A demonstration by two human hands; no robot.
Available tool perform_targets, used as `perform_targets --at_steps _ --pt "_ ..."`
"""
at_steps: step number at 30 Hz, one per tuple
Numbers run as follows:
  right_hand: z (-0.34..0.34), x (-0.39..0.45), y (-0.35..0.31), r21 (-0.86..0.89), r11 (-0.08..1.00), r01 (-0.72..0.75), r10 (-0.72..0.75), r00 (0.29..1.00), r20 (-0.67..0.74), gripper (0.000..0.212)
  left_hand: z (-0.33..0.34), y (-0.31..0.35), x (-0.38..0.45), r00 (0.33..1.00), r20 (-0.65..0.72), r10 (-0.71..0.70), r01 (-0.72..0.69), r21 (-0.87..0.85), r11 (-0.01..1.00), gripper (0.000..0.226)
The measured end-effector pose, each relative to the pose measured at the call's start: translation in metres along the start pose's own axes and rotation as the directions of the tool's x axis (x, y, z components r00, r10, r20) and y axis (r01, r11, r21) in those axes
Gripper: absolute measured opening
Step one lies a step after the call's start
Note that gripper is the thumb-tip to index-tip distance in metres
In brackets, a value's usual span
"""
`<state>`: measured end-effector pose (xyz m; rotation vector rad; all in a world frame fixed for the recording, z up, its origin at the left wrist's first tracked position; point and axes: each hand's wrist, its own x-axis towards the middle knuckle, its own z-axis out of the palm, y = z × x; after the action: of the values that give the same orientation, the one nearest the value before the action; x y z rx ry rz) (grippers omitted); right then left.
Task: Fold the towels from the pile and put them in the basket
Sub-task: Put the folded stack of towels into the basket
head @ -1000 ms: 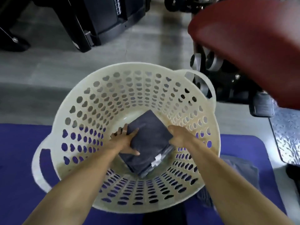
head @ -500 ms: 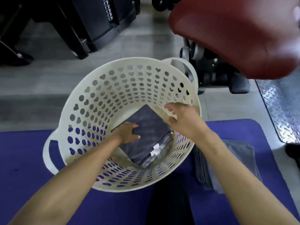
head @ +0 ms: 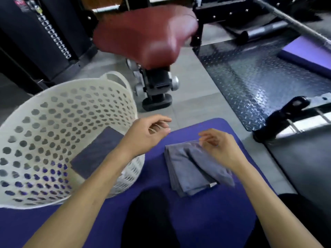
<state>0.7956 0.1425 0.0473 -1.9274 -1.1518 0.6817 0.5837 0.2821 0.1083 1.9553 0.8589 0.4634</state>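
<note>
Towels [head: 193,169] lay piled on the mat [head: 206,221] right of the basket [head: 44,133], which held a folded towel [head: 96,153]. Left hand [head: 145,135] and right hand [head: 220,147] hovered apart, fingers loose, holding nothing.

Setting: a gym floor. Upper left of the frame: a black weight machine [head: 35,31] with a column of stacked plates and a pin rail. Top centre: a maroon padded seat [head: 145,34] on a black wheeled frame [head: 157,86]. Right side: a black diamond-plate steel platform [head: 265,76] with a bar [head: 293,20] running across its upper corner. Foreground: a purple exercise mat [head: 206,221] on grey floor tiles [head: 188,83]; a second purple mat [head: 309,52] at far right.
</note>
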Motion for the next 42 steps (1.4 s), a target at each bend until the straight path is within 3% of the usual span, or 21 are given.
perform_targets --at_steps 6,11,14,18,22,24,27,30,33,37,39,42 --pt "-0.028 -0.026 0.108 0.028 0.978 -0.208 0.210 0.976 -0.053 0.024 0.119 -0.060 0.060 0.950 0.276 -0.145 0.066 0.278 0.958 0.023" --pt "-0.033 -0.028 0.161 0.098 0.944 -0.314 0.322 0.943 -0.084 0.018 0.175 -0.110 0.117 0.884 0.360 -0.297 0.072 0.524 0.849 0.055" --pt "-0.027 -0.024 0.185 0.092 0.922 -0.377 0.384 0.920 -0.082 0.017 0.197 -0.123 0.136 0.820 0.432 -0.375 0.053 0.595 0.802 0.058" --pt "-0.011 -0.019 0.206 0.097 0.891 -0.444 0.451 0.891 -0.056 0.020 0.214 -0.140 0.136 0.888 0.412 -0.204 -0.063 0.547 0.835 0.048" --pt "-0.003 -0.010 0.206 0.109 0.871 -0.478 0.488 0.868 -0.090 0.018 0.224 -0.144 0.134 0.902 0.413 -0.125 -0.148 0.569 0.809 0.034" --pt "-0.001 -0.005 0.201 0.109 0.875 -0.471 0.480 0.873 -0.086 0.015 0.225 -0.141 0.140 0.921 0.379 -0.095 -0.150 0.568 0.809 0.022" --pt "0.001 0.002 0.196 0.067 0.895 -0.442 0.446 0.890 -0.093 0.014 0.221 -0.141 0.150 0.972 0.224 -0.067 -0.053 0.492 0.869 0.015" --pt "0.006 0.003 0.200 0.034 0.905 -0.423 0.425 0.901 -0.083 0.019 0.215 -0.147 0.151 0.941 0.274 -0.198 -0.006 0.600 0.800 0.029" --pt "0.011 0.000 0.204 0.003 0.895 -0.447 0.447 0.895 -0.017 0.032 0.209 -0.152 0.144 0.936 0.220 -0.275 0.091 0.602 0.793 0.051" --pt "0.015 0.002 0.206 -0.054 0.895 -0.443 0.441 0.896 -0.051 0.028 0.203 -0.158 0.135 0.928 0.306 -0.212 -0.052 0.671 0.740 0.062" --pt "0.017 0.004 0.209 -0.051 0.900 -0.432 0.429 0.901 -0.067 0.026 0.195 -0.160 0.136 0.901 0.355 -0.251 -0.052 0.662 0.748 0.067" --pt "0.019 0.005 0.214 0.004 0.920 -0.392 0.391 0.918 0.058 0.061 0.183 -0.161 0.135 0.812 0.487 -0.321 -0.069 0.626 0.777 0.082"
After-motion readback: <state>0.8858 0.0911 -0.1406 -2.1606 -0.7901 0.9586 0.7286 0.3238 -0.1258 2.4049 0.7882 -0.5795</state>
